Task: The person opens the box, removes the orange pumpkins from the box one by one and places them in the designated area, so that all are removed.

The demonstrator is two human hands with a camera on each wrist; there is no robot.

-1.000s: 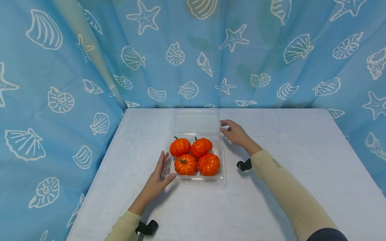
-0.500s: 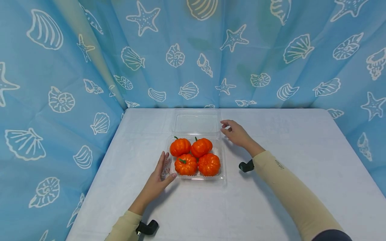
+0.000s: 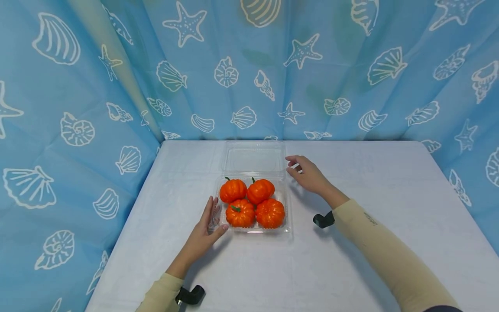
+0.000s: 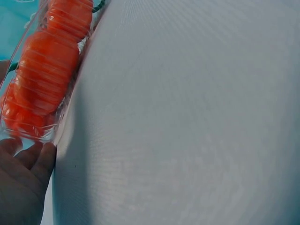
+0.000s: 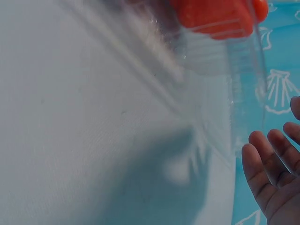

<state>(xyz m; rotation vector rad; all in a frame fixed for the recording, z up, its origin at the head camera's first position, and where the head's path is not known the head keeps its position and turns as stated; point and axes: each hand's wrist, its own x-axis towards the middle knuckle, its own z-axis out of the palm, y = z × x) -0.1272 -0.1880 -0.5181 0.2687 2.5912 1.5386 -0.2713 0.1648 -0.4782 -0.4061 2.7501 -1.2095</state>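
A clear plastic clamshell box (image 3: 289, 216) stands on the table with its lid (image 3: 253, 160) folded back toward the curtain. Several small orange pumpkins fill the base, among them a front right pumpkin (image 3: 270, 213) and a front left one with a green stem (image 3: 235, 209). My left hand (image 3: 202, 238) rests along the box's left side, fingers extended and thumb at the front corner; in the left wrist view its fingertips are right at the clear wall (image 4: 47, 133). Beside the lid's right edge, my right hand (image 3: 306, 173) hovers with relaxed, slightly bent fingers and holds nothing.
A white cloth covers the table (image 3: 370, 182), which meets a blue shell-patterned curtain (image 3: 234, 99) at the back and left. Black wrist cameras are strapped to both arms, a left camera (image 3: 192, 295) and a right camera (image 3: 324, 220).
The right forearm and its wrist camera have swung a little to the right, and the right hand has shifted slightly away from the lid. Left hand, box and pumpkins stay put.
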